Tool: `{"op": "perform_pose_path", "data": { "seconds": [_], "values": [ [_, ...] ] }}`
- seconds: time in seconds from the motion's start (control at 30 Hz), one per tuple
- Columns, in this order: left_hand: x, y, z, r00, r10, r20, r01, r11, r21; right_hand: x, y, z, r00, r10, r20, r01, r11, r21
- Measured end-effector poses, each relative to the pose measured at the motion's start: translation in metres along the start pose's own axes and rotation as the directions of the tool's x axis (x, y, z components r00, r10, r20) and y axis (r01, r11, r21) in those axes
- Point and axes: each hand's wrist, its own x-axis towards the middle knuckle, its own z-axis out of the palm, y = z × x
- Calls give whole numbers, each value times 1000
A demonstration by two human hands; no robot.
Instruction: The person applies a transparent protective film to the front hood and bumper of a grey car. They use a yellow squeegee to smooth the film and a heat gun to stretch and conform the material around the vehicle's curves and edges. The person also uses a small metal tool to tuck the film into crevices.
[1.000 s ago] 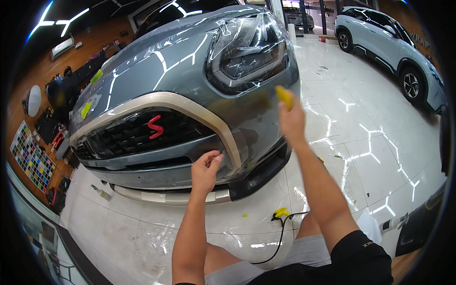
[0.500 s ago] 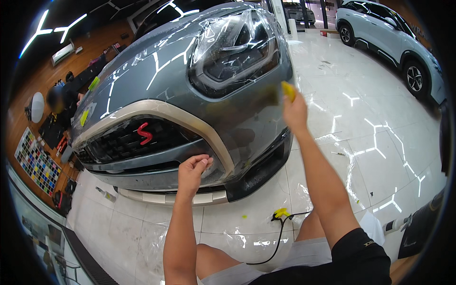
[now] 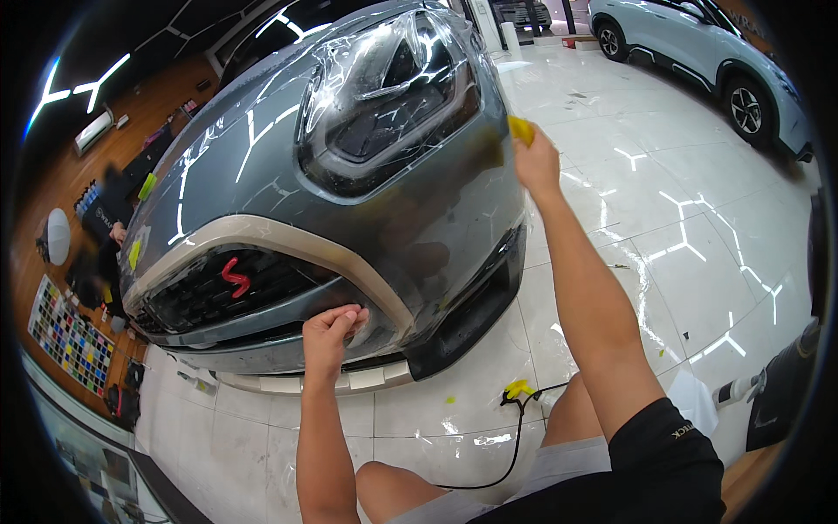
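A dark grey-green car front (image 3: 454, 210) fills the middle, with clear film (image 3: 423, 39) wrinkled over its headlight (image 3: 393, 118). My right hand (image 3: 539, 166) grips a yellow squeegee (image 3: 521, 130) at the outer side of the bumper, below and right of the headlight. Closed in a pinch, my left hand (image 3: 328, 336) is in front of the lower bumper, near the beige trim (image 3: 336, 253) around the grille (image 3: 205, 293). What its fingertips hold, if anything, is too small to make out. A red emblem (image 3: 235, 278) sits on the grille.
A yellow-headed tool (image 3: 518, 389) with a black cable (image 3: 515, 450) lies on the glossy tiled floor near my knees. A spray bottle (image 3: 197, 382) lies left of it. Another person's hand (image 3: 118, 232) shows at the car's far left. A pale blue car (image 3: 676, 44) stands at far right.
My right hand has moved with the squeegee farther back and up around the bumper's side. The left hand stays near the grille trim. The view has shifted, placing the car farther left.
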Motion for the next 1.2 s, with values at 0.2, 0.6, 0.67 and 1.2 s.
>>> {"op": "perform_pose_path", "data": {
  "seconds": [0.2,0.6,0.67,1.2],
  "values": [
    [3,-17,3,997,-58,-49,60,997,42,-204,-52,73,794,-608,10,608,793,-20],
    [2,-20,5,996,-49,-69,52,997,52,36,57,14,993,-18,117,-7,977,213],
    [-3,-23,2,994,-29,-101,34,998,48,-23,30,55,881,-449,-149,467,876,121],
    [-9,-26,2,974,-36,-223,49,997,54,-123,48,73,909,-385,-159,415,863,288]
  ]
}}
